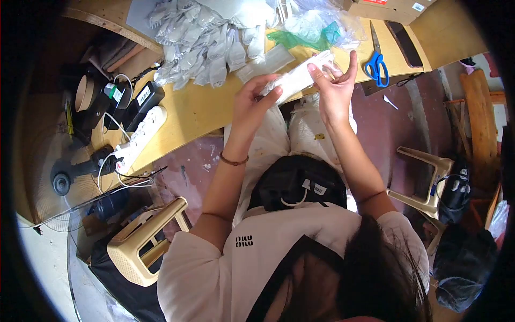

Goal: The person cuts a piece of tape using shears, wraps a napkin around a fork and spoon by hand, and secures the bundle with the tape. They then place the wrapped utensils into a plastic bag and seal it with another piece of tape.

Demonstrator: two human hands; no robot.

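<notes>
A white bundle in clear wrapping (295,82) is held between my two hands above the table's front edge. My left hand (256,102) has its fingers and thumb closed on the bundle's left end. My right hand (335,88) pinches the right end with the thumb on top, its index finger pointing up. Just behind the bundle lie a flat clear packet (265,63) and a green plastic bag (308,40). A large pile of grey-white wrapped pieces (198,43) is spread to the left of these.
Blue-handled scissors (377,67) and a phone (404,44) lie at the table's right, near a cardboard box (391,8). A white power strip (142,137) with cables and a fan (61,182) are at the left. Plastic stools (147,244) stand on both sides.
</notes>
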